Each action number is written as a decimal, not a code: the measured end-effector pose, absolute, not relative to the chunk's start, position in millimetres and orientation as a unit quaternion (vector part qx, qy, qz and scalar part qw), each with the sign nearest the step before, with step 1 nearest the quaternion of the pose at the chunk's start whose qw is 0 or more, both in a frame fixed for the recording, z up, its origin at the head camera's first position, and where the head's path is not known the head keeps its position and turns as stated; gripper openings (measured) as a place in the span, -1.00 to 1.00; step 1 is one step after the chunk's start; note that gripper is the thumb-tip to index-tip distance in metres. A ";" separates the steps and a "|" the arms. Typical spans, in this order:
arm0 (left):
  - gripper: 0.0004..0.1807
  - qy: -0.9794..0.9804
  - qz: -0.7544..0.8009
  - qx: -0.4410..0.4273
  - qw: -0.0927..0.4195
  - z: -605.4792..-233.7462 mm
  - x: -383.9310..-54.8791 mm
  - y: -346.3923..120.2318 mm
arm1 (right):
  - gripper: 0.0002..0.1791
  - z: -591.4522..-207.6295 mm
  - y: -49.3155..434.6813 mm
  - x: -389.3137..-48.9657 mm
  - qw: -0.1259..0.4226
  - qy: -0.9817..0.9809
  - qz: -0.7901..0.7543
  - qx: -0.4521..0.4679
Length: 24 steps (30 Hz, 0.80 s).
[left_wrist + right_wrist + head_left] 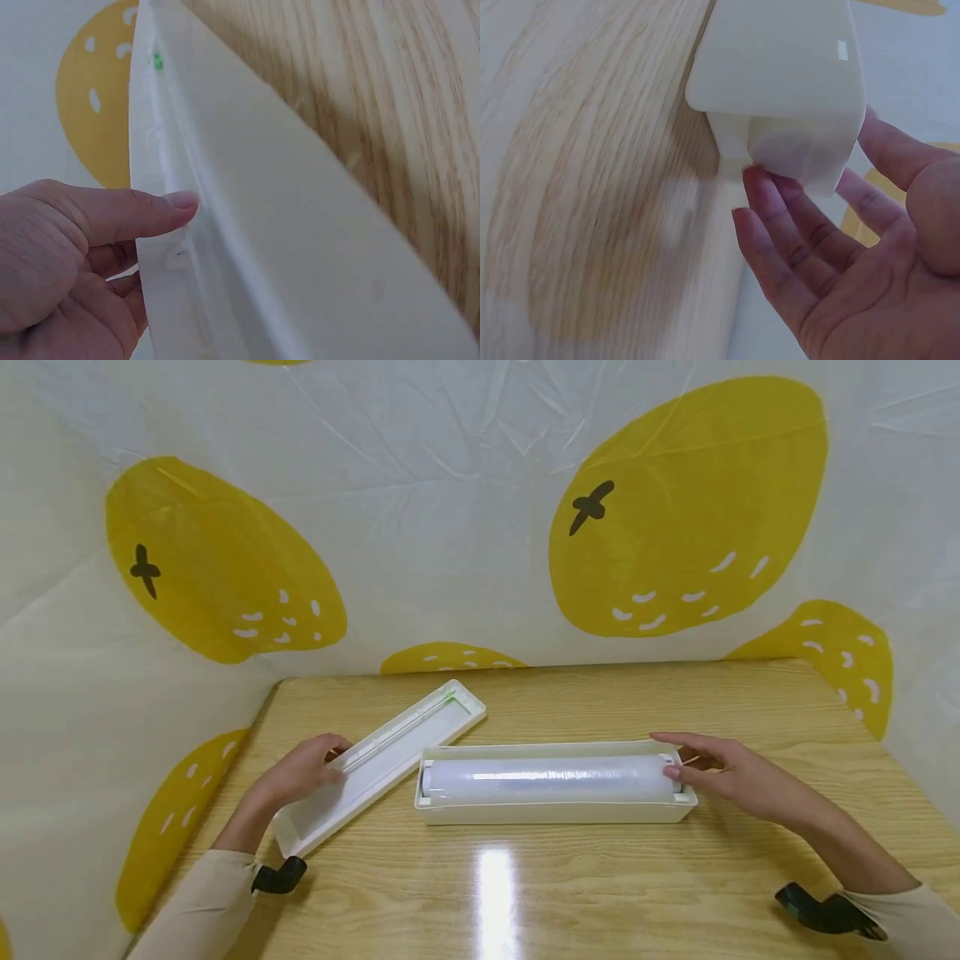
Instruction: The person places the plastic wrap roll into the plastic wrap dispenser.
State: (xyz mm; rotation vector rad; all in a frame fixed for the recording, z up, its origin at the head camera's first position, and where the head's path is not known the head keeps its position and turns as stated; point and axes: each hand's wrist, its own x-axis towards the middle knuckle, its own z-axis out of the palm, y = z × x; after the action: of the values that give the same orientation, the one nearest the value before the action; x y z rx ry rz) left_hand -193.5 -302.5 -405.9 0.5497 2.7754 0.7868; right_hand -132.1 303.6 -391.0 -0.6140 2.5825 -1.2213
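Left hand (300, 768): thumb and fingers pinch the long edge of the white lid (386, 762) — lid panel on both sides of the thumb. Right hand (727, 772): fingers spread, loosely extended at the end of the box (555, 814) — film roll (543, 781) inside, beside the thumb tip.

Pale wood grain all along the bench (622, 885), a bright streak of light (497, 902) gleaming on its near part! Sitting squarely on it, the long white box (555, 814), set crosswise, open side up! And left of that, the shallow white lid (375, 774) slants across, flat or slightly raised, tough to call!
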 end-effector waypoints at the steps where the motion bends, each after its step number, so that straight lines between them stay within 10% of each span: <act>1: -0.63 0.940 0.265 0.190 0.102 -405.5 -193.8 -303.7 | -0.42 -391.3 304.3 -132.1 0.111 0.879 -0.413 -0.212; 24: -0.67 0.921 0.325 0.194 0.089 -390.7 -200.6 -298.7 | -0.33 -394.6 312.7 -136.7 0.139 0.864 -0.418 -0.244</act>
State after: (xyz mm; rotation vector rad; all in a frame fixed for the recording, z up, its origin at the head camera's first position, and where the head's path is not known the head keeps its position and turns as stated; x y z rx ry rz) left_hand -200.6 -298.7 -390.7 0.5764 2.7404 0.9668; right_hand -136.7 312.7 -394.6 -0.7044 2.4981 -1.2083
